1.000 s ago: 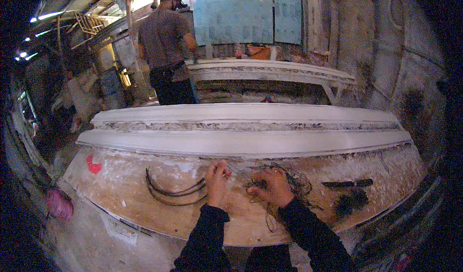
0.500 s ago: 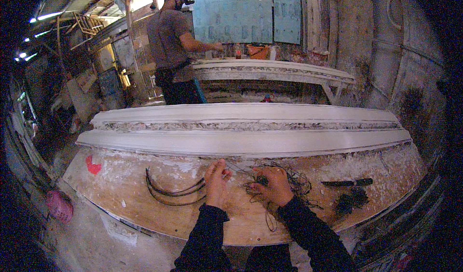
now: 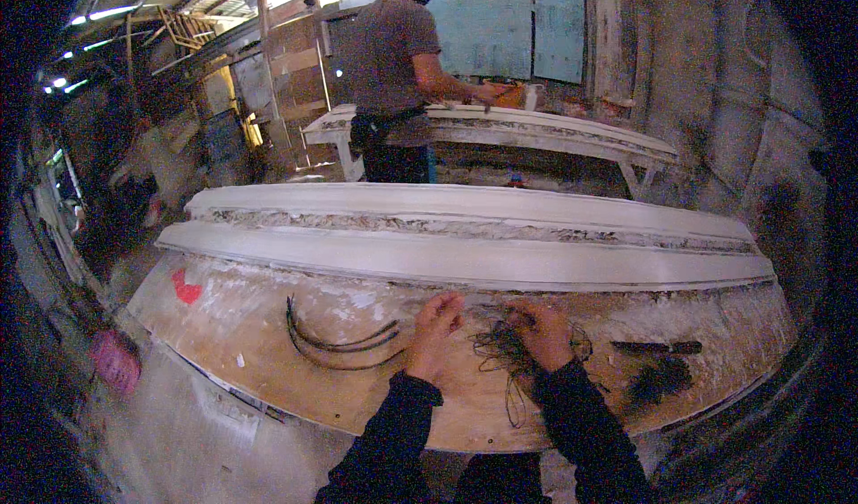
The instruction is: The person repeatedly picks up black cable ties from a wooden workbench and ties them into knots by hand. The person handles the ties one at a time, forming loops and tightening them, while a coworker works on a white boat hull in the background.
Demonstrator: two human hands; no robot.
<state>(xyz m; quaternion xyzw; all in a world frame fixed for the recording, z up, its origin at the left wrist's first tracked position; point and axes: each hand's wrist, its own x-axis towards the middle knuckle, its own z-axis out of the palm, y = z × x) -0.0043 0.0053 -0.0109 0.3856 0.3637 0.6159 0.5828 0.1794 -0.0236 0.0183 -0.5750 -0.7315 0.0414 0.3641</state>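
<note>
My left hand is raised just above the near board, its fingers curled together. Whatever is between those fingertips is too small to make out. To its right, my right hand is closed on part of a loose tangle of thin dark cord. Loops of that tangle spread over the wood on both sides of the hand and down toward the board's near edge. Left of my left hand lie several curved dark strips. A dark knife and a dark fuzzy clump rest right of the tangle.
Two long white mouldings run across the back of the worn wooden board. A red patch marks its left end. A pink basket stands on the floor at left. Beyond, a person leans over another long bench.
The view has shifted, so most things sit further right. My hands have come slightly closer together. The person behind has moved right and bent over the far bench.
</note>
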